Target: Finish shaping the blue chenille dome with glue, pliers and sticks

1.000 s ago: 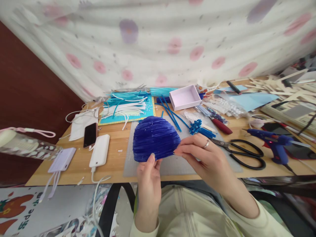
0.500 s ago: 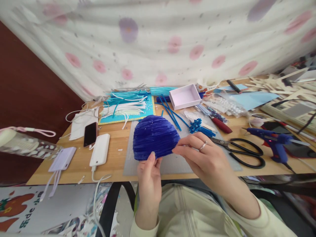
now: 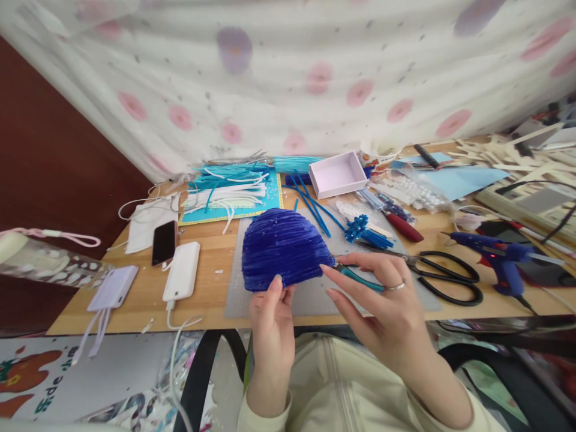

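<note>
A flowered curtain backs the surface. On my feed I see the left hand clamped on the blue piece over the grey mat; at its right edge, the right hand has just spread its fingers, baring pliers, so only the left clearly supports it.

Workpiece over mat, pliers right
Behind the mat, a box; left, a phone; right, a glue gun.

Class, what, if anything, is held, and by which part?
The left hand holds the blue dome by its lower edge; whether the right hand grips anything is unclear.
</note>
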Available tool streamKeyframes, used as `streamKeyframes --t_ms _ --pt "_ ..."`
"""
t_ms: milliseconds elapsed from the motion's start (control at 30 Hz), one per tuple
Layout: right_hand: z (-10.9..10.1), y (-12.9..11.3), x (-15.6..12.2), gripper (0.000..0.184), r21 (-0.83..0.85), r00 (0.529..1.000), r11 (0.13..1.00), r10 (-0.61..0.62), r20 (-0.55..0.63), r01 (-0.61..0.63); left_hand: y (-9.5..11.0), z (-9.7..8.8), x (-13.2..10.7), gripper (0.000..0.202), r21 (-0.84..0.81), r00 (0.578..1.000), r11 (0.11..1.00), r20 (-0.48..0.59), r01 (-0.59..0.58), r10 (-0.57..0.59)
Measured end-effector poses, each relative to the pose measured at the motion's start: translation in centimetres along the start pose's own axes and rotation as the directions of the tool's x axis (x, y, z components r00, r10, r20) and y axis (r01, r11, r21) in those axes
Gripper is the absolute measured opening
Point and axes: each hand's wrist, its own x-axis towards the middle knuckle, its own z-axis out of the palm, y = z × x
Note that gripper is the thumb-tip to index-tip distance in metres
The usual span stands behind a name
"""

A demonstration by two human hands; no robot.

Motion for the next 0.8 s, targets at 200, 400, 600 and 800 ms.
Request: streamKeyframes --t_ms 200,400,600,800 --pt "1.0 -0.6 -1.1 0.030 -0.030 0.998 0.998 0.055 0.036 -0.054 0.1 0.1 0.0 0.025 0.009 1.000 1.000 -0.008 0.006 -0.006" --pt "0.6 -1.0 -0.6 0.027 -0.083 0.999 0.996 0.046 0.002 -0.045 0.1 0.2 0.0 0.027 0.002 1.000 1.000 -0.006 0.009 -0.009" --pt "0.6 -1.5 -1.1 0.024 -0.065 0.997 0.996 0.054 -0.052 -0.058 -0.1 -0.1 0.1 0.025 0.009 1.000 1.000 -0.007 -0.003 0.003" --pt "1.5 -1.4 -1.9 0.030 -0.054 0.997 0.995 0.082 0.015 -0.081 0.0 -0.1 0.1 0.028 0.004 1.000 1.000 -0.020 0.013 -0.013"
